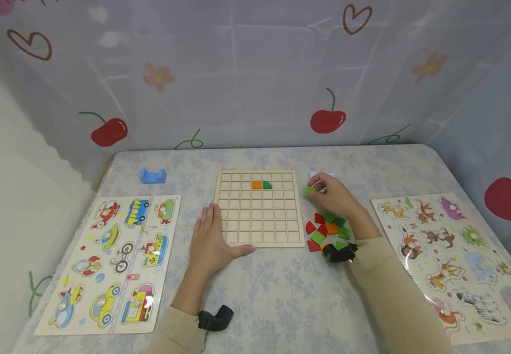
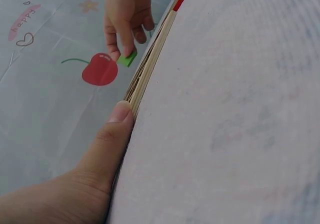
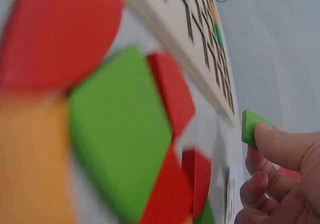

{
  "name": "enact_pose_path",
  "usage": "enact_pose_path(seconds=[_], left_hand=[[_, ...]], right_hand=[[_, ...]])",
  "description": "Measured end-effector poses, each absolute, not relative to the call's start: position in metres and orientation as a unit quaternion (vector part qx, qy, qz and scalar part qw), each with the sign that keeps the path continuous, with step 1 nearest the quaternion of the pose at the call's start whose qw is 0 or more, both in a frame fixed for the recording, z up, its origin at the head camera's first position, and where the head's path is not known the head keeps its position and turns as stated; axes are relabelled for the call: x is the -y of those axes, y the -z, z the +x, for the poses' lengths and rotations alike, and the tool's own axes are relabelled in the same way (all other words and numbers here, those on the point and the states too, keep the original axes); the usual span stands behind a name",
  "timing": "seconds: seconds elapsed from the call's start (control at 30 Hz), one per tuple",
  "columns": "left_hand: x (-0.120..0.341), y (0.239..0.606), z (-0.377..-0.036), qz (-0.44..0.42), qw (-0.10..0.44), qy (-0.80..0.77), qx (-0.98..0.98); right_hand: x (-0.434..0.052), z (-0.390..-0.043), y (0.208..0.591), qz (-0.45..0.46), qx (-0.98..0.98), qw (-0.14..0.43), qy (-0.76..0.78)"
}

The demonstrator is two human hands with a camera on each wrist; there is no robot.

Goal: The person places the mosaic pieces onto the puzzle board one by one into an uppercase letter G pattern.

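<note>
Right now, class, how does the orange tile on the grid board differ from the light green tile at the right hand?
Place: the orange tile sits in a cell of the grid board; the light green tile is off it.
Hold: nothing touches the orange tile, while the right hand pinches the light green tile.
Pose: the orange tile lies flat; the light green tile is raised and tilted.
Both are small, single-coloured pieces.

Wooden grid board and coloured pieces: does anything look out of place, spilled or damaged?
No damage or spill shows. The loose pieces lie jumbled at differing angles right of the grid board, which looks untidy rather than wrong.
</note>
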State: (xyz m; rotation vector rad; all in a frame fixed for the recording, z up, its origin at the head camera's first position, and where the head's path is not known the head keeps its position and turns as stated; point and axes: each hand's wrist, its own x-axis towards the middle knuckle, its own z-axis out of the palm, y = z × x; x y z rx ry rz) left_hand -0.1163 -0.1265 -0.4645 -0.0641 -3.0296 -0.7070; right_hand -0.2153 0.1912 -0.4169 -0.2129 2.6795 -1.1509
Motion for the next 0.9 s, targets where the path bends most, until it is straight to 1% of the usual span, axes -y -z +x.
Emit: enact_pose_path(seconds=[0.17, 0.3, 0.6, 0.9], left_hand=[[0.128, 0.465, -0.116, -0.022, 0.006, 0.23, 0.973], [0.129, 0.465, -0.116, -0.021, 0.011, 0.23, 0.973], [0.131, 0.469, -0.116, -0.028, 0.019, 0.224, 0.974], [0.129, 0.468, -0.117, -0.03, 0.026, 0.221, 0.974]], right_hand=[[-0.16, -0.226, 0.414, -0.08, -0.895, 0.109, 0.425], [-0.132, -0.234, 0.414, -0.087, -0.887, 0.112, 0.439], [-0.074, -0.245, 0.421, -0.134, -0.889, 0.106, 0.424], [-0.045, -0.25, 0.422, -0.153, -0.914, 0.083, 0.368]])
